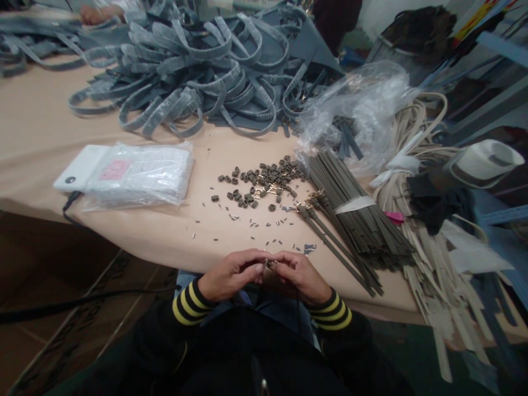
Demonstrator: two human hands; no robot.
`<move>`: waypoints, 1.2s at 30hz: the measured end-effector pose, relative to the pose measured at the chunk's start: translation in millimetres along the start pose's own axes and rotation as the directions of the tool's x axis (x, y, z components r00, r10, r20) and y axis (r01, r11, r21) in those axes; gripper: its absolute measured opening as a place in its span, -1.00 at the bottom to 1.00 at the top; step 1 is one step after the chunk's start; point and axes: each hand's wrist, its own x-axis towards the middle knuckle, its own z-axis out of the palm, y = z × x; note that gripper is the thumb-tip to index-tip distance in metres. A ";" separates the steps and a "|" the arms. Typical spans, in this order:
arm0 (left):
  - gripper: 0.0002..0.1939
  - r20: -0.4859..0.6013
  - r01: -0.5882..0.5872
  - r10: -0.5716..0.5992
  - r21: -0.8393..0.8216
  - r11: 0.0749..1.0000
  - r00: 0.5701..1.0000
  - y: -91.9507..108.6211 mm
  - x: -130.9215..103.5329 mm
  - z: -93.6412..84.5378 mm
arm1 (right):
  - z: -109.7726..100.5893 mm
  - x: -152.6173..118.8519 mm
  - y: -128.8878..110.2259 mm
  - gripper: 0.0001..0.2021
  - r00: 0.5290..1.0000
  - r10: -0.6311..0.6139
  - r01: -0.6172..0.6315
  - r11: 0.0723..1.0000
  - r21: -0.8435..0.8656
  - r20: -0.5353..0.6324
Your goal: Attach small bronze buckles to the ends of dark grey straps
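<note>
My left hand (pixel 235 273) and my right hand (pixel 302 273) meet at the table's front edge, above my lap. Fingers of both are closed in a pinch around a small metal buckle (pixel 272 264); a short dark olive piece at it is partly hidden by the fingertips. Just beyond the hands lie loose olive strap loops (pixel 272 179) in a heap, with a few gold-coloured buckles among them. Tiny cut bits (pixel 253 224) are scattered nearer to me. Right of these rest olive straps with buckles (pixel 330 242) at their far ends.
A tied bundle of olive straps (pixel 358 212) lies at right, beside beige strips (pixel 445 302) hanging over the edge. Behind are a clear plastic bag (pixel 371 104) and piled grey-blue straps (pixel 198 71). A white device in plastic (pixel 140 173) sits left. Another person's hand (pixel 91 15) shows far left.
</note>
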 end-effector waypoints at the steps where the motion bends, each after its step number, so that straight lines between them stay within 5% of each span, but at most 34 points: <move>1: -0.75 0.026 0.066 -0.063 -0.110 0.992 0.998 -1.0 -0.1 -2.5 | -0.3 -0.4 -0.1 -0.73 1.000 0.004 -0.004 1.000 0.007 0.008; 6: -0.79 0.035 0.240 -0.245 -0.378 0.894 0.969 -8.8 2.5 -4.9 | -0.8 0.7 0.7 -0.75 0.999 -0.029 0.029 1.000 -0.005 0.041; 16: -0.70 0.083 0.432 -0.444 -0.445 0.784 0.892 -7.2 -0.4 -5.4 | 1.0 -0.1 3.8 -0.72 0.997 0.065 -0.062 0.996 -0.057 0.049; 22: -0.79 -0.012 0.317 -0.355 -0.421 0.850 0.935 -10.4 -0.6 0.6 | -1.8 0.9 3.1 -0.81 1.000 -0.024 0.025 0.974 -0.224 0.007; 29: -0.74 -0.130 0.237 -0.339 -0.489 0.840 0.932 -16.3 2.1 11.5 | -0.7 1.1 -4.1 -0.86 0.994 -0.108 0.102 0.929 -0.356 0.005; 36: -0.73 -0.184 0.144 -0.238 -0.414 0.899 0.954 -23.5 2.1 17.4 | 0.0 -2.0 -15.0 -0.80 0.990 -0.107 0.136 0.917 -0.376 0.096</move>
